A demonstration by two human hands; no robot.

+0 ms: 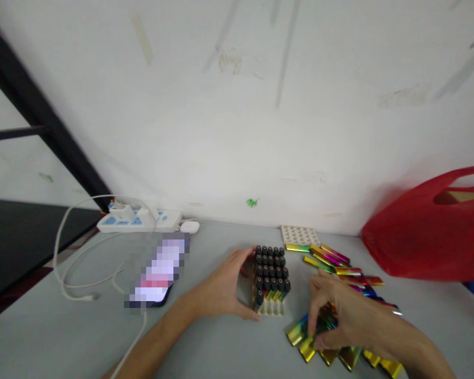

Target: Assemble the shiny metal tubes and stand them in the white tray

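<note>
My left hand (223, 289) curves around the left side of a pale tray (274, 309), thumb at its near corner and fingers at the far one. Upright in the tray stand several slim tubes with black tops (270, 271); the front row holds one at its left end, beside bare slots. Over a pile of loose, shiny rainbow-coloured tubes (349, 358) on the right, my right hand (332, 310) is closed, thumb and forefinger pinching a gold-coloured tube (308, 347). Part of the pile is hidden under this hand.
A second pale slotted tray (300, 235) lies near the wall, with more shiny tubes (329, 258) beside it. At right stands a red bag (426, 231). To the left are a phone (160, 273), a white cable (61, 252) and a power strip (168, 221).
</note>
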